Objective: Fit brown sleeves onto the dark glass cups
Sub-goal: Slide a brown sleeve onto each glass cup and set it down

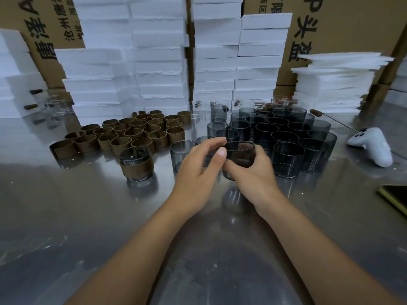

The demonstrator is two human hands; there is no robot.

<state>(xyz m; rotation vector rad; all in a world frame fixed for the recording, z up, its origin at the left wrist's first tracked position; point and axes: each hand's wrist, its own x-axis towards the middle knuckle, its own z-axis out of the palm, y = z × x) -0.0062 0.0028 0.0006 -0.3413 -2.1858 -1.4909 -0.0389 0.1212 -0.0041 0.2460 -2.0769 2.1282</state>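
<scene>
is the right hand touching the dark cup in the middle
Touching. The head view shows the right hand curled round the dark cup.

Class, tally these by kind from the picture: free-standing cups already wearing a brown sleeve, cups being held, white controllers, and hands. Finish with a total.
Sleeved cup, standing free: 1
Held cup, gripped by both hands: 1
White controller: 1
Hands: 2 (left hand, right hand)
Total: 5
</scene>
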